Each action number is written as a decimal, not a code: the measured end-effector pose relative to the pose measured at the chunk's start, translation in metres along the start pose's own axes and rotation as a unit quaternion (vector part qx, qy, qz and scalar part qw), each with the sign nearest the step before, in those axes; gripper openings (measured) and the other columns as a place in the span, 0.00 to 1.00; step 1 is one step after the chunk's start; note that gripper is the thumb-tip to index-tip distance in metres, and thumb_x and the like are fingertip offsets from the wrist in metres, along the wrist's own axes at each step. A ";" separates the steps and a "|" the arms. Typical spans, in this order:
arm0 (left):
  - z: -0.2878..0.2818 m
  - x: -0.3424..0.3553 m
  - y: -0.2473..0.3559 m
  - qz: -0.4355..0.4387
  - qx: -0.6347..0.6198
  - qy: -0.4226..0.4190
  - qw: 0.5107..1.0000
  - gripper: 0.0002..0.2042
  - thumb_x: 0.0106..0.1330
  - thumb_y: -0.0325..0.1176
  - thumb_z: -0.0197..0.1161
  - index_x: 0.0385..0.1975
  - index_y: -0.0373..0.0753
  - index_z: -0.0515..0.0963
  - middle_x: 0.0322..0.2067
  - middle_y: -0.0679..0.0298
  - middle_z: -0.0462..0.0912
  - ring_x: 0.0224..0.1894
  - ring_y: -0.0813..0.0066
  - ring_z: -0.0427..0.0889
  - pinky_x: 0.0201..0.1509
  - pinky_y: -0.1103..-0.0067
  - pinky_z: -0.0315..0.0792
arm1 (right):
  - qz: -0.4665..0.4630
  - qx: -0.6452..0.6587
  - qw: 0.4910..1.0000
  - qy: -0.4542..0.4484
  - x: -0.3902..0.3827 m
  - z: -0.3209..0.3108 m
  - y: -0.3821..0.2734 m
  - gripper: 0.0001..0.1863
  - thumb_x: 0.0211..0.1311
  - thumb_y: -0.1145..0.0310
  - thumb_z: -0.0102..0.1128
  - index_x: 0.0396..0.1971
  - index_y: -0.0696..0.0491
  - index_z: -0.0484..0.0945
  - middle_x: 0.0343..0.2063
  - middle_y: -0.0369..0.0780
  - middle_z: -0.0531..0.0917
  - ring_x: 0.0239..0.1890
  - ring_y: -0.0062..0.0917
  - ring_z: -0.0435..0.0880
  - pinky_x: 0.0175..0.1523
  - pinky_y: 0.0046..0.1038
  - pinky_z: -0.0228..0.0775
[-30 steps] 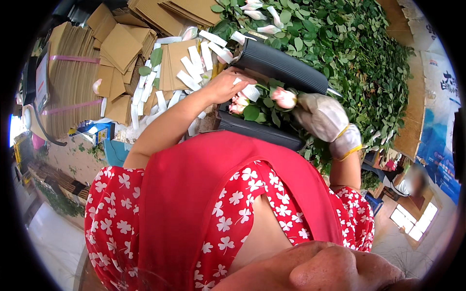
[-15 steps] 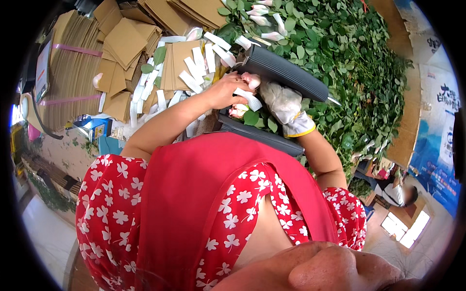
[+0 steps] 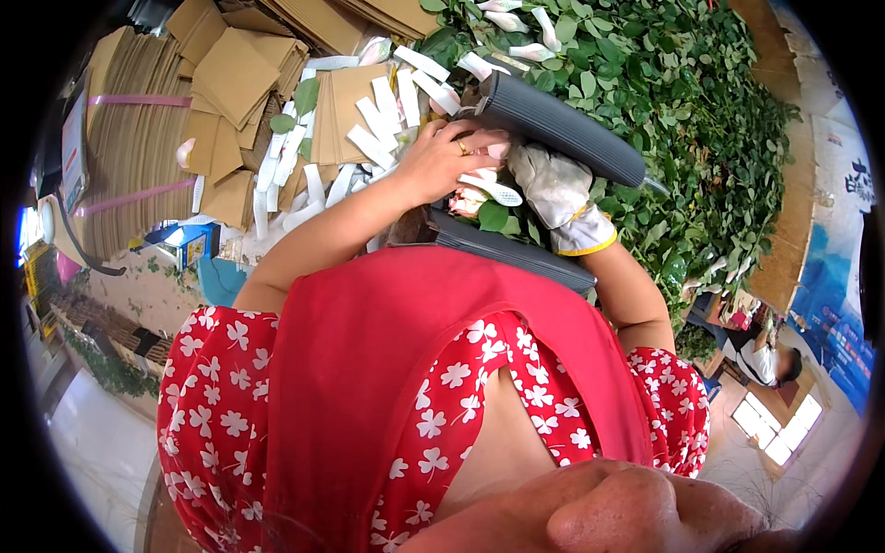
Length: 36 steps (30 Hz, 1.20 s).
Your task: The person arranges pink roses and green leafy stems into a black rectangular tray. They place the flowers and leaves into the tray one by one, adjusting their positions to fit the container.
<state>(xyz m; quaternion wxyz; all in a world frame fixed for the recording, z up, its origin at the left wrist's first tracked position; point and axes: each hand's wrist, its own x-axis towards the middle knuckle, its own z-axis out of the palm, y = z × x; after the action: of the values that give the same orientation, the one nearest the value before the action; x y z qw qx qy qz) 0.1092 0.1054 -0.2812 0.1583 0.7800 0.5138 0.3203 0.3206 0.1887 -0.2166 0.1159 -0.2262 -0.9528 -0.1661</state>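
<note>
My left hand [image 3: 449, 163], bare with a ring, is closed over pale pink roses between two dark grey ribbed pads. One pink rose [image 3: 498, 150] shows past its fingertips. Below the fingers, another rose [image 3: 466, 201] sits beside a white mesh sleeve [image 3: 496, 189] and a green leaf [image 3: 493, 217]. My right hand [image 3: 551, 189] wears a dirty white glove with a yellow cuff edge. It is closed beside the flowers, under the far pad [image 3: 562, 127]; what its fingers grip is hidden. The near pad [image 3: 512, 251] lies against my red apron.
Cardboard sheets [image 3: 235, 78] and a strapped cardboard stack [image 3: 138, 138] are at the left. White mesh sleeves [image 3: 376, 120] lie scattered beside them. A large heap of leafy stems [image 3: 682, 120] fills the far right, with sleeved rose buds [image 3: 544, 28]. Another person [image 3: 763, 359] is in the right background.
The view has shifted slightly, moving the pads and both hands a little to the right in the picture. My left fingers now cover more of the pink rose.
</note>
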 end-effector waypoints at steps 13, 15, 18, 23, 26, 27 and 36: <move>0.007 0.006 -0.016 -0.064 -0.133 -0.046 0.988 0.20 0.53 0.40 0.70 0.50 0.62 0.84 0.63 0.75 0.75 0.65 0.59 0.68 0.69 0.57 0.54 | 0.045 0.232 0.919 -0.316 0.044 -0.099 -0.011 0.15 0.64 0.59 0.55 0.44 0.52 0.79 0.37 0.44 0.85 0.35 0.42 0.86 0.39 0.42 0.79; 0.008 0.009 -0.015 -0.021 -0.136 -0.027 0.990 0.24 0.50 0.32 0.71 0.50 0.61 0.83 0.63 0.78 0.75 0.64 0.64 0.69 0.65 0.56 0.58 | 0.041 0.198 0.889 -0.410 0.042 -0.068 -0.022 0.17 0.62 0.55 0.59 0.42 0.52 0.79 0.37 0.46 0.85 0.37 0.41 0.86 0.41 0.42 0.79; 0.005 0.006 -0.023 -0.022 -0.249 -0.002 0.968 0.23 0.50 0.32 0.74 0.49 0.50 0.83 0.59 0.66 0.78 0.61 0.61 0.74 0.64 0.63 0.66 | -0.042 0.337 0.899 -0.278 0.082 -0.106 -0.021 0.21 0.56 0.61 0.65 0.49 0.52 0.78 0.42 0.47 0.84 0.44 0.41 0.85 0.48 0.39 0.78; -0.055 -0.042 -0.011 -0.269 -0.244 0.078 0.929 0.12 0.63 0.28 0.67 0.46 0.36 0.83 0.43 0.57 0.84 0.44 0.70 0.83 0.48 0.77 0.76 | 0.139 0.382 0.901 -0.149 0.066 -0.173 0.017 0.27 0.54 0.72 0.64 0.57 0.52 0.74 0.44 0.49 0.83 0.47 0.43 0.83 0.51 0.37 0.77; -0.059 -0.047 0.002 -0.319 -0.350 0.000 0.881 0.13 0.64 0.28 0.66 0.48 0.38 0.83 0.29 0.60 0.80 0.31 0.76 0.77 0.38 0.81 0.71 | 0.051 0.240 0.942 -0.228 0.019 -0.134 0.029 0.20 0.57 0.74 0.53 0.51 0.54 0.76 0.39 0.47 0.83 0.41 0.41 0.83 0.46 0.36 0.77; -0.060 -0.036 0.005 -0.276 -0.327 -0.036 0.903 0.14 0.62 0.30 0.68 0.48 0.41 0.84 0.29 0.61 0.78 0.32 0.74 0.77 0.38 0.79 0.71 | -0.017 0.250 0.950 -0.184 0.011 -0.124 0.025 0.19 0.57 0.74 0.53 0.49 0.54 0.77 0.38 0.46 0.83 0.40 0.40 0.84 0.45 0.36 0.77; -0.007 -0.024 0.007 -0.140 -0.129 -0.064 0.980 0.26 0.49 0.43 0.75 0.52 0.68 0.82 0.36 0.65 0.71 0.46 0.65 0.70 0.57 0.66 0.61 | 0.179 0.194 0.957 -0.121 0.049 -0.163 0.032 0.23 0.57 0.58 0.68 0.51 0.50 0.78 0.34 0.41 0.85 0.34 0.35 0.84 0.44 0.34 0.77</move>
<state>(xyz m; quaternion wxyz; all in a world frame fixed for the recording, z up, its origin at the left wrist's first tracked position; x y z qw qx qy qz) 0.1029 0.0801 -0.2806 0.3336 0.6921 0.5612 0.3078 0.3166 0.1750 -0.0438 0.0694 -0.3849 -0.9174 0.0740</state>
